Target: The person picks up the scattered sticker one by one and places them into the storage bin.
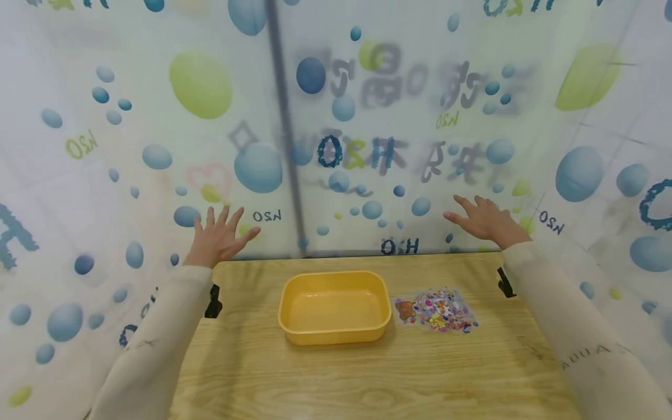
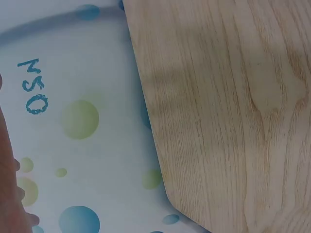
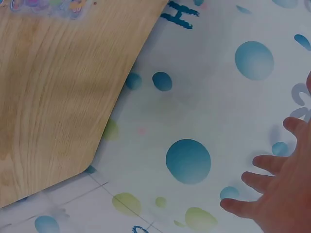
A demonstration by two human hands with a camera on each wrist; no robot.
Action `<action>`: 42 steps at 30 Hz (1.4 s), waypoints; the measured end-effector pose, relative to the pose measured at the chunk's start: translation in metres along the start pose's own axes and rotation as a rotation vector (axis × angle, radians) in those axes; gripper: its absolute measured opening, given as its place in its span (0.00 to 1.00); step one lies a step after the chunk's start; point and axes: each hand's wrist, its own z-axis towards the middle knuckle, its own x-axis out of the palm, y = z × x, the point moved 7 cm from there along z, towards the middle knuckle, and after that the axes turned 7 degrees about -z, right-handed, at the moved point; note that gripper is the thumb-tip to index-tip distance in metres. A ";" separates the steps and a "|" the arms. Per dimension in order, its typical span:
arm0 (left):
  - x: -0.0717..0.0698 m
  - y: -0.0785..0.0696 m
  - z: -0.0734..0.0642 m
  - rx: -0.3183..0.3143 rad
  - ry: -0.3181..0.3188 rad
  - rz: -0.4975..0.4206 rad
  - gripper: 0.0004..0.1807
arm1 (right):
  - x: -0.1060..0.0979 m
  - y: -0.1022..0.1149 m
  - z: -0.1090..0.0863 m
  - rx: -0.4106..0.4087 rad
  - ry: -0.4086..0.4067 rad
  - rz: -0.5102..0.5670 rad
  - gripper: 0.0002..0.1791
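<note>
My left hand (image 1: 219, 238) is raised above the far left corner of the wooden table, fingers spread, holding nothing. On the other side my right hand (image 1: 485, 220) hovers over the far right corner, its fingers stretched apart and holding nothing. Between them on the table sits a yellow rectangular basin (image 1: 335, 337) with nothing inside. Right beside it lies a clear plastic packet (image 1: 438, 309) of small colourful pieces, with a brown bear shape at its left end. In the right wrist view the spread right hand (image 3: 282, 179) shows at the right edge.
The wooden table (image 1: 336, 379) ends at a white curtain (image 1: 336, 227) printed with blue and green dots and H2O lettering. This curtain surrounds the table at the back and both sides. A dark vertical pole shape (image 1: 286, 128) shows behind it.
</note>
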 end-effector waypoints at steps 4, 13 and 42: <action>0.007 0.002 -0.002 -0.011 0.025 -0.048 0.54 | 0.000 0.004 -0.001 -0.023 -0.012 0.017 0.50; 0.030 -0.013 -0.012 -0.022 0.039 -0.432 0.55 | 0.007 0.023 -0.021 -0.187 -0.052 0.157 0.43; 0.130 -0.076 -0.089 -0.233 0.187 -1.144 0.42 | 0.122 0.018 -0.082 -0.187 0.064 0.315 0.31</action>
